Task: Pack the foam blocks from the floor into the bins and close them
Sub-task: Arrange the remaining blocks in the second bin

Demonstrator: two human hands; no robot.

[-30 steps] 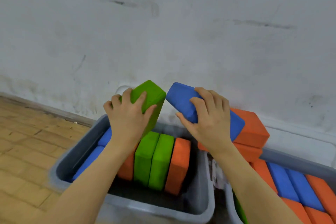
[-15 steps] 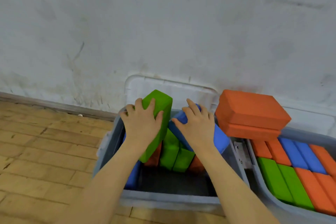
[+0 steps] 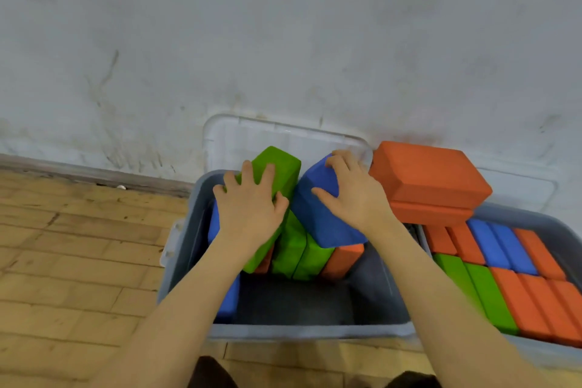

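1. The wooden floor (image 3: 72,249) lies left of the grey bin (image 3: 315,329), and a scuffed white wall (image 3: 283,41) rises behind that bin.
2. The grey bin stands open. A clear lid (image 3: 283,142) leans upright against the wall just behind the bin's far rim.
3. Along the bin's left inner wall stands a blue block (image 3: 228,299), partly hidden by the left forearm.
4. The left hand (image 3: 248,208) grips a green block (image 3: 274,173), with fingers spread over its top face and the thumb curled round its right edge. This block tilts over the left half of the bin, with its lower end down among the packed blocks.
5. In the middle of the bin two green blocks (image 3: 299,252) stand on edge side by side, with an orange block (image 3: 341,258) just to their right. A sliver of orange shows to their left, possibly another block, though the hand hides most of it.
6. The right hand (image 3: 352,195) holds a second blue block (image 3: 324,220), with fingers curled over its far end and the thumb pressed on its near face. This block tilts above the bin's right half and rests on the standing blocks.
7. Right of the grey bin, two orange blocks (image 3: 431,179) lie stacked at the far end of a second bin (image 3: 535,220).
8. That second bin holds tight rows of orange, blue and green blocks (image 3: 504,277).
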